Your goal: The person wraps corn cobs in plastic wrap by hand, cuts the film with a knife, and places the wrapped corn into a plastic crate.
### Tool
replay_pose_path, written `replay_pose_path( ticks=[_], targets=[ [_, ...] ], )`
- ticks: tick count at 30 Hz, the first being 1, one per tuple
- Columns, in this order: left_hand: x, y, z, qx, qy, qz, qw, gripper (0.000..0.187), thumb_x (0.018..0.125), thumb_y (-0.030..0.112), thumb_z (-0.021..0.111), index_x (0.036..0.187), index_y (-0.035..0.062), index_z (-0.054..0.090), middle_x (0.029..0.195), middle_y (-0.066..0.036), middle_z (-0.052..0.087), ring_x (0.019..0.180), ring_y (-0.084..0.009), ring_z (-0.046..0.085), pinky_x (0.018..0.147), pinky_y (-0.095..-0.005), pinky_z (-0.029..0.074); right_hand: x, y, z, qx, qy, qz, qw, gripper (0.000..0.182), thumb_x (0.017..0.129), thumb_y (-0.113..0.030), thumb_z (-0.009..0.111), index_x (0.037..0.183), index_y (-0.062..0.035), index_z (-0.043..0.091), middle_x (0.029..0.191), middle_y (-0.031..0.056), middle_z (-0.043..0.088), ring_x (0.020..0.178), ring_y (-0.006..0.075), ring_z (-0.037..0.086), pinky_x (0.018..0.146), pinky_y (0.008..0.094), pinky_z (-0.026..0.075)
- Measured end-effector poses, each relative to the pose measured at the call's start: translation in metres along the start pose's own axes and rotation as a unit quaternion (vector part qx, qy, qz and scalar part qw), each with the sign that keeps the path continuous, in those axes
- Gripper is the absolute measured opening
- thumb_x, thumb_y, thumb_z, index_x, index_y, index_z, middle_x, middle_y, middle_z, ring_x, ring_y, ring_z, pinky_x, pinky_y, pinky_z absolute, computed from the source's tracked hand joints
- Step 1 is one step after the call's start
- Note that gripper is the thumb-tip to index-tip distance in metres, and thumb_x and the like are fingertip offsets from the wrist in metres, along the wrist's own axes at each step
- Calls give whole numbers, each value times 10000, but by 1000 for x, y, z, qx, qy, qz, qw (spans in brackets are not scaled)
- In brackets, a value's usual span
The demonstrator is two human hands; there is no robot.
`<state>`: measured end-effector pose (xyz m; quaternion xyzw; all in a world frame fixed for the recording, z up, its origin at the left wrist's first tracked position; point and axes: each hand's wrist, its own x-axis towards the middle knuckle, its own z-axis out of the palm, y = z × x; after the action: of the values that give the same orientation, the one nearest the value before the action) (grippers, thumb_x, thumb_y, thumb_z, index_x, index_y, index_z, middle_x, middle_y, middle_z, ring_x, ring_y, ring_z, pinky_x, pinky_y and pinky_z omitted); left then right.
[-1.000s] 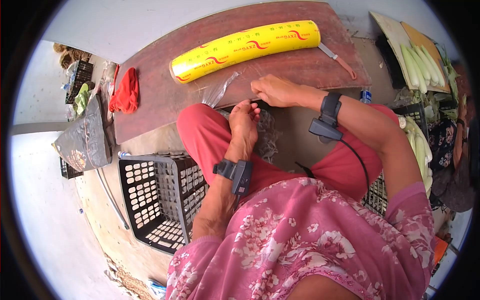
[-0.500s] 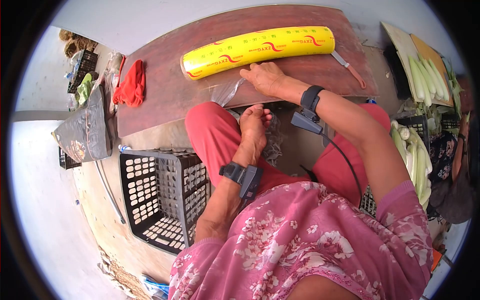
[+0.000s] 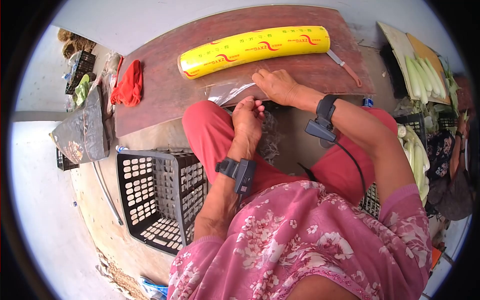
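Note:
A yellow printed roll of cling film lies across the reddish-brown table. From its near side a clear strip of film runs toward the table's front edge. My right hand is closed just in front of the roll, its fingertips pinching the film's raised edge. Lower down, at the table edge, my left hand has its fingers curled and its thumb against them, close beside the film. Whether the left fingers grip any film is hidden.
On the table rest a pink-handled knife and a red cloth. A black plastic crate stands at lower left. Long pale green vegetables lie on boards at right, with more vegetables below. Another person's arm shows at far right.
My right hand has moved right, lifting the film edge with it. My left hand has turned, its thumb and fingers closing nearer the film. The roll stays in place on the table.

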<state>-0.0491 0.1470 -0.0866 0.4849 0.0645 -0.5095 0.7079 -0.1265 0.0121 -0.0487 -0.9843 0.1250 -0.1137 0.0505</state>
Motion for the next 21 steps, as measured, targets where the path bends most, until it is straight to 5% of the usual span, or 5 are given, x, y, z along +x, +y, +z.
replay_pose_path(
  ticks=[17, 21],
  targets=[
    [13, 10, 13, 32, 5, -74, 997, 142, 937, 210, 590, 888, 81, 555, 733, -15, 554, 595, -108, 489, 545, -233, 392, -33, -17, -10, 184, -65, 138, 971, 110, 845, -88, 532, 836, 19, 555, 749, 251, 631, 736, 442, 622, 632, 497, 491],
    [6, 2, 6, 47, 12, -65, 997, 132, 937, 194, 586, 888, 75, 557, 737, -17, 561, 597, -112, 492, 546, -237, 394, -36, -17, -8, 250, -117, 177, 945, 108, 854, -59, 498, 831, 24, 563, 711, 234, 622, 607, 348, 641, 548, 437, 498]
  ],
)
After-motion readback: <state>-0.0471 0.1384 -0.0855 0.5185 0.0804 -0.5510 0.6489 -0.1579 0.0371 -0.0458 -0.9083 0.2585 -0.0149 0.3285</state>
